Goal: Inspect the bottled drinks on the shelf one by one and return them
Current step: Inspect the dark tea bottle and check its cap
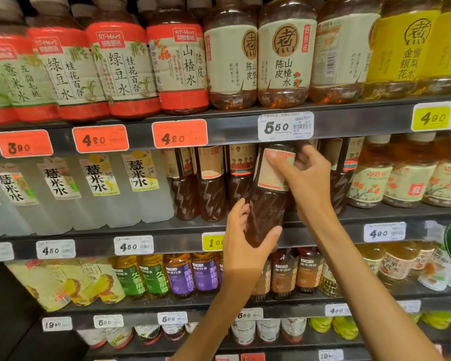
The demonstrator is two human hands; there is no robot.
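Shelving [232, 126] — dark metal, flat-fronted rails running across the whole frame, each rail carrying paper price tags in red, white and yellow. I am working at the second tier from the top, centre of frame.

Top-tier bottles [182, 66] — large, round-shouldered clear plastic with glossy wrap labels, red-banded on the upper left, cream in the middle, yellow on the upper right.

Pale bottles [138, 188] — cloudy, near-white liquid, squarish bodies, standing at the left of my tier.

Held bottle [267, 199] — slim clear plastic, reddish-brown tea inside, spiral ribbing moulded into the lower body, cream paper label with a red border above. I am holding it tilted, its top leaning right under the rail and its base out in front of the shelf edge, just beside its matching neighbours [211, 183] in the row.

Right hand [306, 178] — I am gripping the labelled upper part, thumb lying across the label, fingers curled behind.

Left hand [245, 238] — I am cupping the base, fingers wrapped round the ribbed bottom.

Step in hand, as I judge it: this bottle is passing the shelf lip; whether out or back I cannot tell. Next move calls for straightening it upright, clearing the rail above, and seating the base flat in the gap at the right of the row — the smooth plastic wants both hands.
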